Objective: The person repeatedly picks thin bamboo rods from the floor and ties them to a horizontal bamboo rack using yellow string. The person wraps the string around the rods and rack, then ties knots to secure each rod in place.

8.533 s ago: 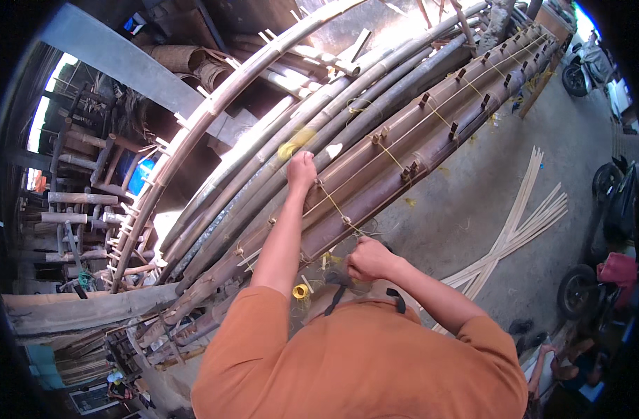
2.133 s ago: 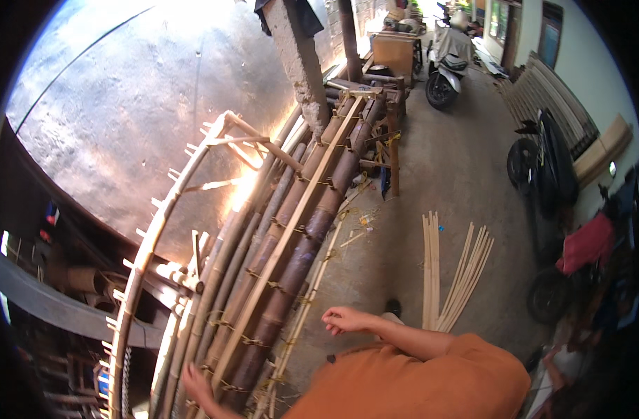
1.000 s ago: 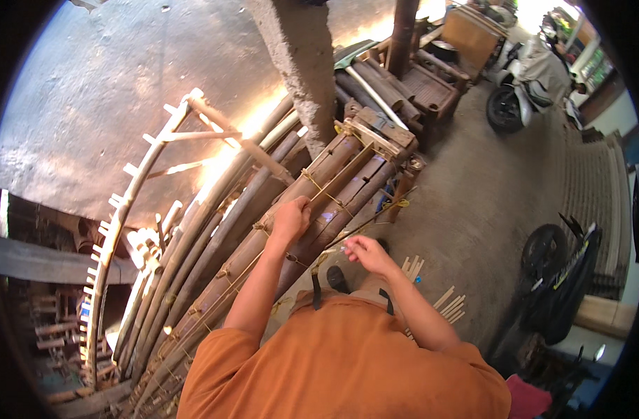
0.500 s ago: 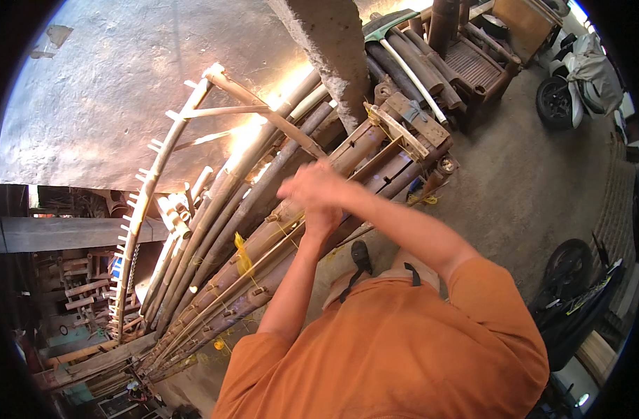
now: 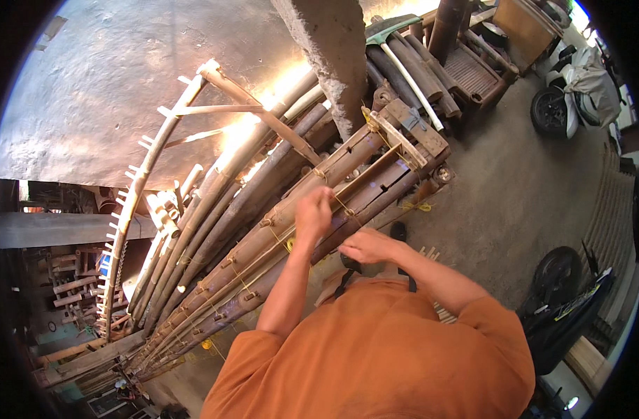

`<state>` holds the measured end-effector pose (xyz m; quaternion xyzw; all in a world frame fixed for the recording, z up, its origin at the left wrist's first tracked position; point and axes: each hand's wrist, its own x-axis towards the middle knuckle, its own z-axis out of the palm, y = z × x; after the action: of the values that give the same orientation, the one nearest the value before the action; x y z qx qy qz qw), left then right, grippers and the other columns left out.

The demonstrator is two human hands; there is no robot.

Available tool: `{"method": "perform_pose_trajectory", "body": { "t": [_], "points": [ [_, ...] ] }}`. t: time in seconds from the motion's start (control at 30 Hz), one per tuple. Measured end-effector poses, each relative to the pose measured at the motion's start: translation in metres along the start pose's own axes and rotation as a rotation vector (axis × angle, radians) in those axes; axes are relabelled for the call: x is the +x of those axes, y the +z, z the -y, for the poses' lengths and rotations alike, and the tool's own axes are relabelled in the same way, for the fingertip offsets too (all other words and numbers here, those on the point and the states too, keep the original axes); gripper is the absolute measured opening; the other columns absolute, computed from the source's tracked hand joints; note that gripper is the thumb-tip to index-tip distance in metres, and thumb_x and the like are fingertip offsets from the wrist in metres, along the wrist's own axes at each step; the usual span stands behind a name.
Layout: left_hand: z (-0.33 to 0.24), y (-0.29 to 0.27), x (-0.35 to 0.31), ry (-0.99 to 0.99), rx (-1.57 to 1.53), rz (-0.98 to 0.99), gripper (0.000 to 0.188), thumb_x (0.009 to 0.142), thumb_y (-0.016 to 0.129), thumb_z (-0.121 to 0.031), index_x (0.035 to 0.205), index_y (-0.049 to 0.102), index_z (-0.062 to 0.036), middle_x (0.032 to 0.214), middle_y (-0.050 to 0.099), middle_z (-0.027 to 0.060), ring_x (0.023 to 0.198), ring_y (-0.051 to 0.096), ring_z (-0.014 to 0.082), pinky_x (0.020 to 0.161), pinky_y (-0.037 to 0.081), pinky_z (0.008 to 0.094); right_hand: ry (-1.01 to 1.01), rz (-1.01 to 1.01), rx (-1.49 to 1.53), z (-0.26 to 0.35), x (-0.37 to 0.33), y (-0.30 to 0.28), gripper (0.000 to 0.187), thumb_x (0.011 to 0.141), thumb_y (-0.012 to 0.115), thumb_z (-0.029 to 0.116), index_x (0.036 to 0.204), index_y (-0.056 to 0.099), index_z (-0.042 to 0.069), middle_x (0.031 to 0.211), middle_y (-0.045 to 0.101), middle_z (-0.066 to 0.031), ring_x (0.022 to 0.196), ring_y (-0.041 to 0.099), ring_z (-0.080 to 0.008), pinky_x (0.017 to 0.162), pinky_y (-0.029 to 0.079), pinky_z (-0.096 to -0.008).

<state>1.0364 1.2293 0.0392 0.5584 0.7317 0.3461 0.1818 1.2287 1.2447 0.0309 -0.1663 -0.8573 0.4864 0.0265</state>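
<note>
Two long bamboo poles (image 5: 256, 299) lie side by side, with short pegs and thin yellow cord (image 5: 348, 211) tied around them. My left hand (image 5: 314, 214) is over the far pole, fingers curled closed. A yellow bundle (image 5: 290, 243) shows beside its wrist. Closer to my body, my right hand (image 5: 367, 246) is closed at the near pole's edge, its fingers pressed together. Whatever either hand holds is too thin or hidden to make out. A wooden end block (image 5: 420, 133) joins the poles at the upper right, with a light crosspiece (image 5: 397, 142) in front.
A pegged bamboo frame (image 5: 148, 164) leans at the left against the plaster wall (image 5: 110, 105). More bamboo poles (image 5: 221, 188) lie behind mine. A concrete pillar (image 5: 326, 63) stands ahead. Beyond it are a green-headed broom (image 5: 410, 77) and stacked bamboo. A covered motorcycle (image 5: 578, 98) is at the far right.
My hands, together over the poles before, have come apart. The right hand has moved right and toward my body; the left stays over the poles.
</note>
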Motion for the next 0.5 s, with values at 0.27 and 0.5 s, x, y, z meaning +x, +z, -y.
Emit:
{"method": "perform_pose_trajectory", "body": {
  "t": [0.27,0.5],
  "points": [
    [0.087,0.02,0.131,-0.102,0.357,-0.018,0.025,0.091,0.054,-0.021,0.094,0.07,-0.0012,0.087,0.07,0.0212,0.082,0.069,0.0314,0.069,0.052,0.041,-0.042,-0.119,0.042,0.014,-0.025,-0.011,0.029,0.083,0.055,0.024,0.069,0.057,-0.001,0.073,0.061,-0.0196,0.077,0.06,-0.0394,0.071,0.046,-0.0456],
    [-0.034,0.03,0.147,-0.09,0.636,0.325,0.027,0.09,0.053,-0.023,0.108,0.065,-0.0076,0.096,0.07,0.0204,0.092,0.068,0.0359,0.078,0.049,0.0522,0.643,-0.754,0.936,-0.117,-0.052,-0.037,0.017,0.087,0.055,0.017,0.083,0.065,0.003,0.078,0.061,-0.0064,0.079,0.059,-0.0248,0.078,0.048,-0.0362]
  ]
}}
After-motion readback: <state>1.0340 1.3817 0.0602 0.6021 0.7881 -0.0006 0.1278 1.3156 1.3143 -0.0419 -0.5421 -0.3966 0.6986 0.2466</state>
